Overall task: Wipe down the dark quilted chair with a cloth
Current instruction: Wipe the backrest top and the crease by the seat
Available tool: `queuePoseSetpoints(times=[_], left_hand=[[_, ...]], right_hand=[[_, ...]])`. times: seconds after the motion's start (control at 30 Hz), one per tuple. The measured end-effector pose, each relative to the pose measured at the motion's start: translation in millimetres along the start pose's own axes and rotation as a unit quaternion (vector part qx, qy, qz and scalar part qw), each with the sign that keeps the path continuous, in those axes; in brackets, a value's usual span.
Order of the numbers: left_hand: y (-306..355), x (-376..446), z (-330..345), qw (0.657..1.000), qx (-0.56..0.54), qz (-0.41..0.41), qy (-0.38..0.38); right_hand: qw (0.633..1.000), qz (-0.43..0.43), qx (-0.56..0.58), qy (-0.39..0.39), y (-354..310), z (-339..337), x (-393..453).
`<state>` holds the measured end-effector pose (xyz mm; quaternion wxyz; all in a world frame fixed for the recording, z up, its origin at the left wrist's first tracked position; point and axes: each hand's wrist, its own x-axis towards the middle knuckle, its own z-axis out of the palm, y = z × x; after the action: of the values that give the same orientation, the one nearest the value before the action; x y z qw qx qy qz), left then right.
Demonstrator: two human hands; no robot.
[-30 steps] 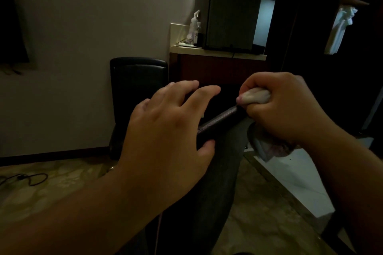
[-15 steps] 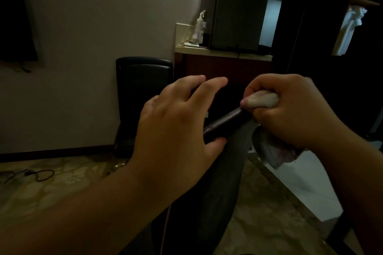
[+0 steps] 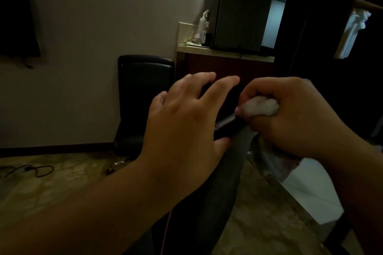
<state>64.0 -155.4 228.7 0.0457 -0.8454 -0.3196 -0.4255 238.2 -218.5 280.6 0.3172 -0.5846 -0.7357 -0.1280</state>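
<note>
Item: chair-wiping, mid-stroke. Change noted against the frames from a second ago: I see almost none in the grip itself; the view has drifted so the hands sit slightly lower and further right in frame, and both keep the same hold, which I read as the wipe lingering on one stretch of the top edge, not travelling along it. Dark chair [image 3: 215, 182]: close in front, seen edge-on, its top rail running between the two hands, back panel dropping toward the floor; quilting not discernible in this light. Left hand [image 3: 186, 126]: fingers spread and nearly straight over the far side of the rail, thumb tucked under the near side, steadying it. Right hand [image 3: 294, 118]: fisted tightly round the cloth [image 3: 260, 106], a pale wad pressed onto the rail's right end, loose tail hanging below the wrist. Second black chair [image 3: 145, 97]: against the wall, well apart. Small fridge [image 3: 238, 10]: on the counter beyond.
</note>
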Motion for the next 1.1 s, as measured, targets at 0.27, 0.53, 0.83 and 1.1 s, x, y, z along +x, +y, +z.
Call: queuePoseSetpoints(times=[0.27,0.53,0.83,1.1], left_hand=[[-1,-3,-2,1.000,-0.002,-0.021,-0.004],[0,-10,-2,0.999,0.033,-0.009,-0.017],[-7,-13,2,1.000,0.005,-0.011,0.026],[-12,-11,6,0.999,-0.015,-0.026,0.027]], right_hand=[[1.000,0.024,0.003,-0.004,4,-3,7],[0.999,0.040,-0.025,0.019,5,-2,5],[0.998,-0.053,-0.015,-0.031,-22,1,1],[0.998,-0.037,-0.036,-0.035,-22,1,9]])
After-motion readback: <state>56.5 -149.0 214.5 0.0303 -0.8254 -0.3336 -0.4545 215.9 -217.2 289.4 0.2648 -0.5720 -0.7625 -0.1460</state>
